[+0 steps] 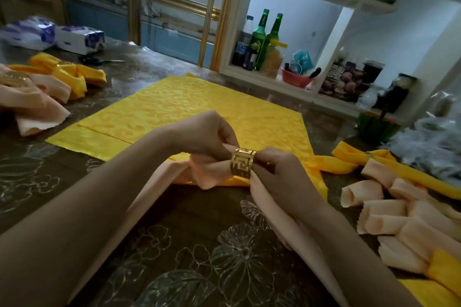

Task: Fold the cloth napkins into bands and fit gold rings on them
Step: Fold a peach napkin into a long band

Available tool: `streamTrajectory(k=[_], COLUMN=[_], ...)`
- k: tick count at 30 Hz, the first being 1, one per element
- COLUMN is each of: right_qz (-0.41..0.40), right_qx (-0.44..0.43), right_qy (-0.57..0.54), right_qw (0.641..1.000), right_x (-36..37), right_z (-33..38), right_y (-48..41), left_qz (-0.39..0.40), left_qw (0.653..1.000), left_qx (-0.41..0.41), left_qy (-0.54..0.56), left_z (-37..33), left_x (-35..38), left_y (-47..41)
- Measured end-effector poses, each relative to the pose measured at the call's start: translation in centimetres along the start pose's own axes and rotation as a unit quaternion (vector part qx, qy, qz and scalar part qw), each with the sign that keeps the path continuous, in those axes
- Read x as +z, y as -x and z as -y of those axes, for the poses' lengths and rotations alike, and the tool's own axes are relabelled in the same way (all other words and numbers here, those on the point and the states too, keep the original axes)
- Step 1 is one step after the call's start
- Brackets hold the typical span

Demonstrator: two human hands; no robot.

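A peach cloth napkin (212, 172), folded into a band, is threaded through a gold ring (242, 162) with a cut-out key pattern, held above the table. My left hand (207, 134) pinches the napkin just left of the ring. My right hand (279, 172) grips the napkin on the ring's right side, fingers touching the ring. The napkin's two ends hang down toward the near table edge. Behind my hands a yellow patterned napkin (194, 109) lies spread flat.
Ringed peach and yellow napkins (50, 82) lie at the far left. Rolled peach napkins (394, 219) and a yellow one (409, 172) pile at the right. Scissors (99, 60) and tissue packs (77, 40) sit behind; a shelf with green bottles (259, 37) stands beyond.
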State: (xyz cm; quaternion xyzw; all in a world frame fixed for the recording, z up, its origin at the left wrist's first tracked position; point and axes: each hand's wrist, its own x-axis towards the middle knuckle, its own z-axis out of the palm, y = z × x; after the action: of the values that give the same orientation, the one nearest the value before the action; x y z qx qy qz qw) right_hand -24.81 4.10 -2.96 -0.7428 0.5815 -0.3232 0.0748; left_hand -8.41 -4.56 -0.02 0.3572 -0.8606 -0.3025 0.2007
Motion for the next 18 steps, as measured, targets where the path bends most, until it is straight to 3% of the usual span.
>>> streamTrajectory(k=[4,10,13,18], right_qz=[0.018,-0.012,-0.018,-0.024], right_qx=[0.012,0.055,0.037,0.067], right_qy=[0.002,-0.103,-0.104,-0.175], right_qw=[1.0,0.993,0.994,0.982], right_x=[-0.7,-0.9,-0.8,-1.8], right_z=[-1.1,-1.0,-0.7,-0.1], right_y=[0.0,0.2,0.4,0.4], left_qz=[-0.025,0.127,0.105,0.066], left_qw=[0.999,0.99,0.994,0.996], left_qx=[-0.009,-0.04,0.0,0.032], left_qy=[0.034,0.053,-0.039,-0.046], left_z=[-0.3,-1.9,-1.8,-2.1], left_x=[2.1,0.2,0.9,1.0], left_y=[-0.4,0.3,0.4,0.3])
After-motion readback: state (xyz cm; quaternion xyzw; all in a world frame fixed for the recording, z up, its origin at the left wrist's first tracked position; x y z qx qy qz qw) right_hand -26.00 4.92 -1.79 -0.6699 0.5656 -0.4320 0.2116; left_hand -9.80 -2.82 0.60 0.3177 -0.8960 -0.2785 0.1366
